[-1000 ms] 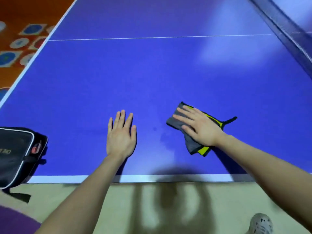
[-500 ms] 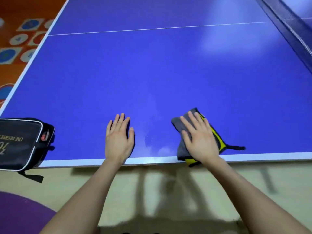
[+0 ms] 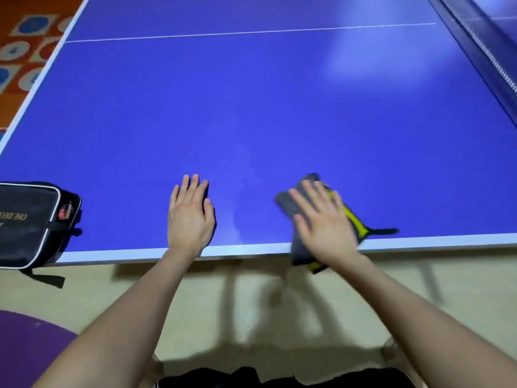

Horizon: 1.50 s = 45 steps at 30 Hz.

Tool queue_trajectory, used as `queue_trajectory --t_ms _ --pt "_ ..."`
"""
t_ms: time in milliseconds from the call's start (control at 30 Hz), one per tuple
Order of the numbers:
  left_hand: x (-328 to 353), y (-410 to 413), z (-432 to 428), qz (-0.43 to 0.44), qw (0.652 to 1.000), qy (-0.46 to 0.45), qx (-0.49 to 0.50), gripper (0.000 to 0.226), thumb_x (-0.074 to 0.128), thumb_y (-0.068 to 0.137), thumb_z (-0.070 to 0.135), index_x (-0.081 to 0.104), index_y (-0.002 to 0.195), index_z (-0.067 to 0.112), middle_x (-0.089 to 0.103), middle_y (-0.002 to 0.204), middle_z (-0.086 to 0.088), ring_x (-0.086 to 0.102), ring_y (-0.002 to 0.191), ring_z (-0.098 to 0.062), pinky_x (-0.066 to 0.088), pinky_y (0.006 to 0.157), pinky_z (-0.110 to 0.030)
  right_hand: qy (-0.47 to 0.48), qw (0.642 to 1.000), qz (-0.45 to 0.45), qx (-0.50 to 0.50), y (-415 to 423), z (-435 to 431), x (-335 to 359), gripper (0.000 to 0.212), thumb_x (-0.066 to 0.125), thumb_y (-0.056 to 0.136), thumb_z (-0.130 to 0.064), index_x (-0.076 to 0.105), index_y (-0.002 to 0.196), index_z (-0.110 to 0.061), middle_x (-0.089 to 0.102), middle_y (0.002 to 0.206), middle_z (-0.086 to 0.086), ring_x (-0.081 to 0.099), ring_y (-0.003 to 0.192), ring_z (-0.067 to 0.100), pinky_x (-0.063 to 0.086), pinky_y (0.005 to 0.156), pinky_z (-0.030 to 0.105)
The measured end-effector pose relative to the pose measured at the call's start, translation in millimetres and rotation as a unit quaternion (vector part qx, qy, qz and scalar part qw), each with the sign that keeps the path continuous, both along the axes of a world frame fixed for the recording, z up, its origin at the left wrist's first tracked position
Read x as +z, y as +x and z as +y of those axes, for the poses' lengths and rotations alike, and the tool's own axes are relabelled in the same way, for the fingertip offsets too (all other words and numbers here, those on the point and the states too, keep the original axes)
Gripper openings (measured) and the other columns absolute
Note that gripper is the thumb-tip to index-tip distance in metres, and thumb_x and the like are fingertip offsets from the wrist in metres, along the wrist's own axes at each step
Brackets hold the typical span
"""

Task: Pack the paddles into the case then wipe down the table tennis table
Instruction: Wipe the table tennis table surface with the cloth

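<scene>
A blue table tennis table [image 3: 251,113] fills the view. My right hand [image 3: 326,224] presses flat on a grey and yellow cloth [image 3: 291,204] at the table's near edge; part of the cloth hangs over the white edge line. My left hand [image 3: 190,217] rests flat on the table, fingers straight, about a hand's width left of the cloth. A black paddle case [image 3: 30,222] with white piping lies at the near left corner, partly over the edge. No paddles are visible. A faint damp smear shows between my hands.
The net [image 3: 486,49] runs along the far right. A patterned orange carpet [image 3: 25,51] lies past the table's left side. Beige floor [image 3: 251,303] is below the near edge, with a purple object [image 3: 25,343] at bottom left.
My right hand has dragged the cloth back toward me to the near edge, where it now overhangs. My left hand stayed flat on the table.
</scene>
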<state>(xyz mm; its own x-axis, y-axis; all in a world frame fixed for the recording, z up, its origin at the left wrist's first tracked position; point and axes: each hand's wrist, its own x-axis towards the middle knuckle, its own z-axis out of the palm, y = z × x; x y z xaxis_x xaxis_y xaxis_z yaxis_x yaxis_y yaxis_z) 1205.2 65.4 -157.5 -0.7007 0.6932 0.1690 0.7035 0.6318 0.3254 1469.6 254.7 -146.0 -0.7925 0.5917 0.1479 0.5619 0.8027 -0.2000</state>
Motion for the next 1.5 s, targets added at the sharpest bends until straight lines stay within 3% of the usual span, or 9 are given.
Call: queue_trajectory --t_ms 167,333,500,767,967,1133,1267,1367,1500 --pt "2.6 1.6 0.5 0.03 0.999 0.029 -0.009 0.045 0.045 0.108 0.02 0.052 0.152 0.014 0.032 0.174 -0.006 0.012 0.166 -0.019 0.014 0.134 -0.047 0.01 0.99 0.003 -0.141 7.2 -2.5 3.3 0.066 0.042 0.105 -0.041 0.041 0.168 -0.021 0.028 0.178 0.013 0.02 0.167 0.034 0.016 0.134 0.061" --pt "6.6 1.5 -5.9 0.021 0.996 0.073 -0.049 0.043 0.052 0.106 0.011 0.057 0.148 0.011 0.035 0.173 -0.003 0.022 0.164 -0.016 0.023 0.131 -0.048 -0.012 0.993 0.019 0.113 -81.1 -92.9 -2.1 0.063 0.049 0.105 -0.035 0.046 0.166 -0.021 0.027 0.179 0.011 0.018 0.168 0.032 0.02 0.133 0.06" --pt "21.5 16.3 -41.7 -0.04 0.987 0.158 -0.002 0.046 0.06 0.102 0.007 0.059 0.148 0.016 0.04 0.17 0.009 0.045 0.152 -0.014 0.042 0.121 -0.039 -0.047 0.975 0.016 0.215 -79.2 -38.6 3.7 0.062 0.051 0.108 -0.05 0.042 0.167 -0.036 0.026 0.18 -0.003 0.012 0.169 0.017 0.012 0.137 0.047" --pt "22.6 -14.1 -108.3 -0.056 0.984 0.134 0.106 0.047 0.061 0.106 0.018 0.054 0.152 0.019 0.041 0.17 0.005 0.039 0.156 -0.015 0.039 0.123 -0.051 -0.028 1.0 -0.001 -0.004 -144.4 -30.3 6.5 0.067 0.033 0.105 -0.049 0.04 0.168 -0.027 0.026 0.18 0.007 0.016 0.168 0.029 0.012 0.135 0.058" --pt "41.0 -9.3 -92.9 -0.114 0.96 0.219 0.13 0.051 0.059 0.106 0.014 0.051 0.155 0.027 0.04 0.168 0.019 0.046 0.149 -0.004 0.04 0.117 -0.026 -0.05 0.942 0.007 0.332 -115.2 -75.5 8.3 0.067 0.052 0.108 -0.045 0.034 0.171 -0.032 0.021 0.181 -0.008 0.007 0.169 0.012 0.01 0.138 0.046" --pt "39.8 29.7 -64.0 -0.25 0.956 0.151 -0.036 0.069 0.042 0.107 0.013 0.023 0.168 0.039 0.042 0.167 0.018 0.046 0.148 0.001 0.045 0.12 -0.042 -0.203 0.953 0.051 0.218 -120.7 -71.2 12.6 0.109 0.076 0.092 -0.045 0.011 0.175 -0.017 0.003 0.184 -0.007 0.006 0.168 0.005 0.014 0.135 0.028" --pt "37.9 42.0 -77.2 -0.259 0.954 0.149 -0.032 0.078 0.047 0.106 0.007 0.016 0.169 0.04 0.049 0.163 0.014 0.047 0.147 0.001 0.048 0.113 -0.03 -0.121 0.97 0.026 0.209 -122.3 -72.7 5.9 0.101 0.069 0.09 -0.057 0.029 0.17 -0.009 0.008 0.183 0.002 0.008 0.169 0.011 0.012 0.138 0.041" --pt "41.4 44.0 -77.7 -0.238 0.954 0.179 -0.017 0.082 0.06 0.1 0.009 0.024 0.167 0.04 0.062 0.151 0.014 0.067 0.126 -0.002 0.054 0.091 -0.02 -0.109 0.97 0.016 0.218 -124.7 -73.0 5.2 0.097 0.062 0.094 -0.06 0.031 0.17 -0.009 0.012 0.183 0.002 0.007 0.169 0.012 0.014 0.137 0.045" --pt "29.5 36.3 -96.2 -0.108 0.984 0.139 -0.038 0.057 0.077 0.096 0.024 0.057 0.148 0.033 0.078 0.12 0.018 0.076 0.099 -0.008 0.062 0.08 -0.031 -0.066 0.974 -0.005 0.217 -119.5 -76.7 1.7 0.092 0.051 0.102 -0.063 0.022 0.174 -0.014 0.01 0.183 0.0 -0.003 0.169 0.014 0.011 0.137 0.05"
